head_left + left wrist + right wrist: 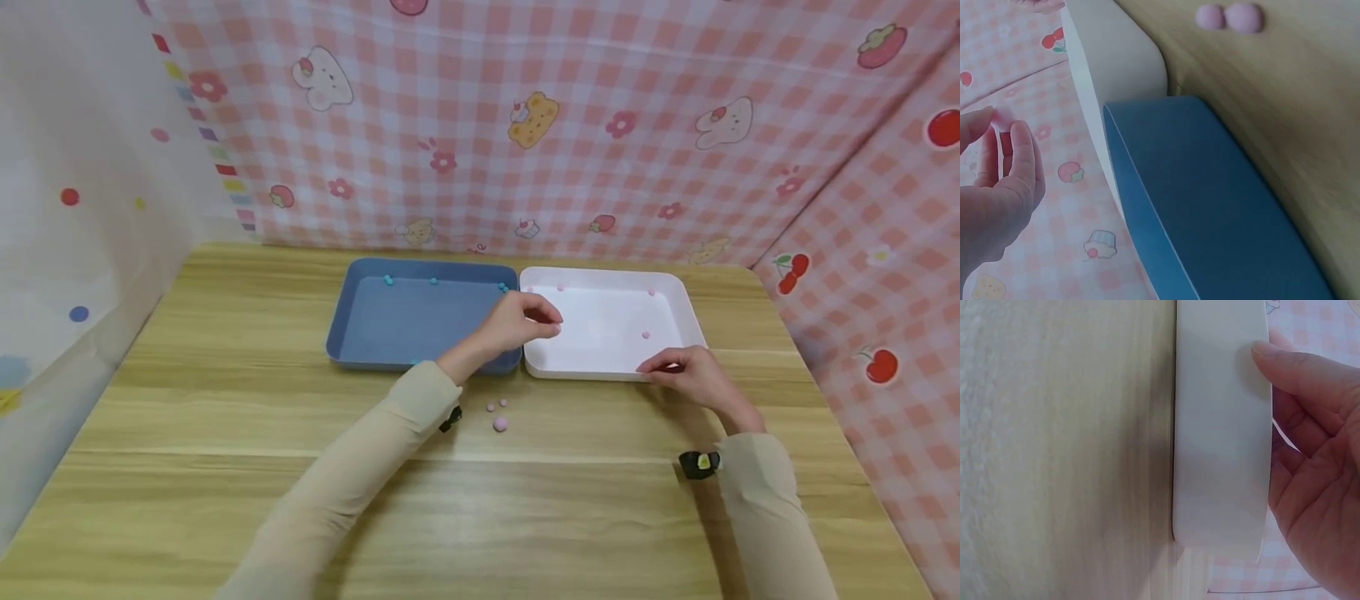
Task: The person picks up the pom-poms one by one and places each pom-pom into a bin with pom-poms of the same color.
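Note:
My left hand [513,323] is above the left end of the white tray [585,375]. Between thumb and fingertips it pinches a small pink ball [1002,119], seen clearest in the left wrist view. At the tray's front right, my right hand [693,377] grips the wall, thumb outside and fingers over the rim in the right wrist view. Several pink balls lie inside the white tray, one pink ball [646,335] near its right side. On the table in front, a larger pink ball [500,424] lies close to two smaller ones.
A blue-grey tray [405,329] stands against the white tray's left side, with several teal balls [388,280] along its back wall. My left forearm crosses its front right corner. A checked cloth [480,192] hangs behind the wooden table [225,400].

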Demonstrator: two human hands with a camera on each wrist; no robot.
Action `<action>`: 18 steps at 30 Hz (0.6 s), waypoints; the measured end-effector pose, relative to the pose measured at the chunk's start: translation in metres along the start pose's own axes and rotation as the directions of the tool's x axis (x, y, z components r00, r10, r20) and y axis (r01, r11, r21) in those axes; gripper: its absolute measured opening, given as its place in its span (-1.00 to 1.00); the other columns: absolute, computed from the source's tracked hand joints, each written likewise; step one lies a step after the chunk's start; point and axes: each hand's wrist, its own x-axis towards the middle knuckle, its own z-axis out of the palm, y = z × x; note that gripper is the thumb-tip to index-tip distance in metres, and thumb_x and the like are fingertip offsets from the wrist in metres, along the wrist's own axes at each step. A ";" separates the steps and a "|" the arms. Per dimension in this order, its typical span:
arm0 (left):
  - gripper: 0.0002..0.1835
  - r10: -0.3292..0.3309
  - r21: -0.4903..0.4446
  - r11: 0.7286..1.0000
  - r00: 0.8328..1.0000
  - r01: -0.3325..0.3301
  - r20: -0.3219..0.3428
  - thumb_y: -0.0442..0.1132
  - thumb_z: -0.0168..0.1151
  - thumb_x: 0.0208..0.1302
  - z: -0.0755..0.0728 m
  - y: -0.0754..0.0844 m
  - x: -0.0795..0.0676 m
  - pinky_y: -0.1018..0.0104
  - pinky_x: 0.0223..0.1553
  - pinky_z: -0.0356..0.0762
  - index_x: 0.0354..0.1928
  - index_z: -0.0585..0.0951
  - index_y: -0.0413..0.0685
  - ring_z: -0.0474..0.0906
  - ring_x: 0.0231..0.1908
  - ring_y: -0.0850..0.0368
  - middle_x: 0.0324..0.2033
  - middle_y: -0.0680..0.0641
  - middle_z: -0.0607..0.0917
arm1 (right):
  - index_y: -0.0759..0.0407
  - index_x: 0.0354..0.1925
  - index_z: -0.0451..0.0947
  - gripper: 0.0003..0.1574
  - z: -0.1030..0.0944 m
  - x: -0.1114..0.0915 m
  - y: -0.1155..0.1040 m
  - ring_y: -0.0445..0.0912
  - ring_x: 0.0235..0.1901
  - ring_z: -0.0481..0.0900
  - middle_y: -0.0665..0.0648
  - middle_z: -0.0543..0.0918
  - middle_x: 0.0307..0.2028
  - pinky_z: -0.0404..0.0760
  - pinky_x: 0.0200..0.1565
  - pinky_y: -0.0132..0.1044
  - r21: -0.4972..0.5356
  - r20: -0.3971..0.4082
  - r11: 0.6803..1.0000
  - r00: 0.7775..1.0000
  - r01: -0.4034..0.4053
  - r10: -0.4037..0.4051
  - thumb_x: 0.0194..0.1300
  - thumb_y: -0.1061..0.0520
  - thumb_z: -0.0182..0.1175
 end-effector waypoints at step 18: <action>-0.86 -0.079 -0.089 0.993 0.997 0.077 -0.011 -0.38 0.30 0.15 0.027 0.009 0.047 0.52 -0.35 0.42 -0.24 0.67 -0.27 0.51 -0.37 0.23 -0.31 -0.14 0.68 | 0.40 -0.39 0.66 -0.91 -0.001 0.000 -0.004 -0.37 -0.44 0.52 0.28 0.68 -0.44 0.52 -0.40 -0.53 0.024 0.008 1.000 1.000 -0.020 0.020 0.06 0.47 0.27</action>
